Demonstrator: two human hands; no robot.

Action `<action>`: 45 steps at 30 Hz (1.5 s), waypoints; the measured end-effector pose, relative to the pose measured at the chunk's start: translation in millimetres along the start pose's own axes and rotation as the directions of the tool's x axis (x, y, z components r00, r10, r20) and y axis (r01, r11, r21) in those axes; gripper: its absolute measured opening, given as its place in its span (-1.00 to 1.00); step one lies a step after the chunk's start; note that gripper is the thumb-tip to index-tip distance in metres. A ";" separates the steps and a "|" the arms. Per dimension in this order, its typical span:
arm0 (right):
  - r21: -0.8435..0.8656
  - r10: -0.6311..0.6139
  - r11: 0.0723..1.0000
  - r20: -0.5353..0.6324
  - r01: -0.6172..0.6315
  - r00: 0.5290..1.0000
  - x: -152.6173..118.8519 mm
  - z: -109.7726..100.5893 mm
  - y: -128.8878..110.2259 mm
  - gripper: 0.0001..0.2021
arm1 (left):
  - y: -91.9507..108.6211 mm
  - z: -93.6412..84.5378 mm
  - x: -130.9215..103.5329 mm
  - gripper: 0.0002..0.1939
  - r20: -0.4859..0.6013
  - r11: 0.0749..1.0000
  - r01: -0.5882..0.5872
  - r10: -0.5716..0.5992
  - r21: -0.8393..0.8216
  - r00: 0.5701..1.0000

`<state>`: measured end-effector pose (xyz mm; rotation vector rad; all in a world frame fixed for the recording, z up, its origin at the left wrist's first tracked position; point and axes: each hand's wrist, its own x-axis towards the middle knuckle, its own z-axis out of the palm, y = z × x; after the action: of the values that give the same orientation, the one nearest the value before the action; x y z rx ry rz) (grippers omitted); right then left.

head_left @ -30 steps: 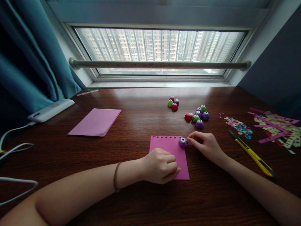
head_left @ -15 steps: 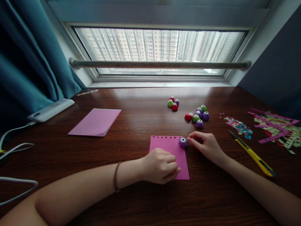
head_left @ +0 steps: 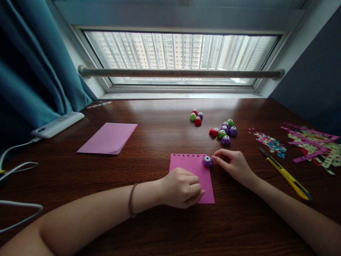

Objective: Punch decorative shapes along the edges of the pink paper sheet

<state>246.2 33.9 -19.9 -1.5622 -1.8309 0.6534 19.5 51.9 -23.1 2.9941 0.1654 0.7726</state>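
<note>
A sheet of pink paper (head_left: 205, 181) lies on the table, with a row of small star-shaped holes along its far edge. My left hand (head_left: 183, 188) rests on it in a loose fist, and the undersides of the fingers are hidden. At the sheet's far right corner sits a purple craft punch (head_left: 207, 161) with a star on its white top. My right hand (head_left: 233, 163) is closed in a pinch, thumb and forefinger at the punch's right side.
Red, green and purple punches (head_left: 222, 133) stand in two groups farther back. On the right lie a yellow utility knife (head_left: 289, 177), paper confetti (head_left: 270, 143) and cut paper strips (head_left: 317, 144). At left are a pink paper stack (head_left: 108, 138) and a white corded device (head_left: 58, 124).
</note>
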 end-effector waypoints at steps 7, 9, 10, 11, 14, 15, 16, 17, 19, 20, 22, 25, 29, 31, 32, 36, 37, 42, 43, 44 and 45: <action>-0.007 0.001 1.000 -0.001 -0.001 1.000 -0.1 -0.7 -0.7 -0.80 | 0.0 -0.1 0.4 -0.70 -0.001 1.000 -0.007 0.007 0.004 1.000; -0.012 0.005 1.000 -0.001 -0.005 1.000 -0.2 -0.6 -0.5 -0.79 | -0.1 0.1 0.4 -0.70 -0.002 1.000 -0.008 0.008 0.004 1.000; -0.012 0.004 1.000 -0.002 -0.005 1.000 -0.2 -0.5 -0.3 -0.78 | -0.2 0.1 0.3 -0.70 -0.001 1.000 -0.009 0.009 0.005 1.000; -0.011 0.003 1.000 -0.002 -0.003 1.000 -0.2 -0.4 -0.1 -0.78 | -0.2 0.1 0.2 -0.70 0.001 1.000 -0.010 0.010 0.007 1.000; -0.006 -0.002 1.000 0.000 0.002 1.000 0.0 -0.2 0.4 -0.78 | -0.2 0.0 0.1 -0.71 0.004 1.000 -0.012 0.012 0.013 1.000; -0.005 -0.001 1.000 0.000 0.001 1.000 0.0 -0.2 0.5 -0.78 | -0.2 0.0 0.1 -0.71 0.003 1.000 -0.013 0.013 0.014 1.000; -0.005 0.001 1.000 0.001 -0.001 1.000 0.1 -0.2 0.4 -0.78 | -0.2 -0.1 0.1 -0.71 0.003 1.000 -0.013 0.013 0.013 1.000; -0.004 0.004 1.000 0.002 -0.004 1.000 0.1 -0.2 0.3 -0.79 | -0.2 -0.1 0.1 -0.71 0.002 1.000 -0.011 0.011 0.013 1.000; -0.004 0.007 1.000 0.001 -0.007 1.000 0.2 -0.4 0.0 -0.79 | -0.1 -0.2 0.2 -0.70 0.000 1.000 -0.008 0.008 0.009 1.000; -0.005 0.007 1.000 0.000 -0.007 1.000 0.2 -0.5 -0.2 -0.79 | -0.1 -0.2 0.3 -0.70 -0.001 1.000 -0.006 0.006 0.007 1.000; -0.009 0.004 1.000 0.001 -0.004 1.000 0.2 -0.7 -0.2 -0.79 | 0.0 -0.2 0.4 -0.70 0.000 1.000 -0.004 0.004 0.004 1.000; -0.015 -0.003 1.000 0.002 0.003 1.000 0.1 -0.7 0.3 -0.78 | 0.0 0.0 0.4 -0.70 0.005 1.000 -0.009 0.009 0.007 1.000; -0.009 -0.005 1.000 0.000 0.005 1.000 0.1 -0.1 1.0 -0.78 | -0.1 0.0 0.2 -0.70 0.005 1.000 -0.013 0.013 0.017 1.000; -0.004 -0.005 1.000 -0.001 0.005 1.000 0.2 0.1 0.9 -0.78 | -0.1 0.0 0.0 -0.70 0.003 1.000 -0.010 0.010 0.016 1.000; -0.002 -0.005 1.000 -0.003 0.005 1.000 0.3 0.1 0.7 -0.79 | -0.1 0.1 -0.1 -0.70 0.002 1.000 -0.008 0.008 0.013 1.000; 0.002 0.001 1.000 -0.004 -0.001 1.000 0.0 -0.1 0.2 -0.80 | 0.0 0.1 -0.1 -0.71 -0.005 1.000 0.000 0.000 -0.003 1.000; 0.004 0.004 1.000 -0.003 -0.004 1.000 -0.1 -0.1 0.1 -0.80 | 0.1 0.0 0.0 -0.71 -0.007 1.000 0.001 -0.001 -0.006 1.000; 0.001 0.008 1.000 -0.004 -0.008 1.000 -0.3 0.0 -0.9 -0.80 | 0.5 -1.0 0.9 -0.70 -0.005 1.000 0.005 -0.005 -0.007 1.000; -0.001 0.008 1.000 -0.005 -0.008 1.000 -0.2 0.0 -1.1 -0.80 | 0.5 -1.1 1.0 -0.70 -0.004 1.000 0.005 -0.005 -0.007 1.000; -0.002 0.007 1.000 -0.004 -0.007 1.000 -0.2 0.0 -1.3 -0.80 | 0.4 -1.1 1.1 -0.70 -0.005 1.000 0.005 -0.005 -0.007 1.000; -0.001 0.007 1.000 -0.004 -0.007 1.000 -0.2 0.0 -1.5 -0.81 | 0.3 -1.0 1.2 -0.70 -0.007 1.000 0.004 -0.004 -0.008 1.000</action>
<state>245.2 33.5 -18.9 -1.5708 -1.8239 0.6519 20.0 51.8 -21.6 2.9828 0.1675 0.7811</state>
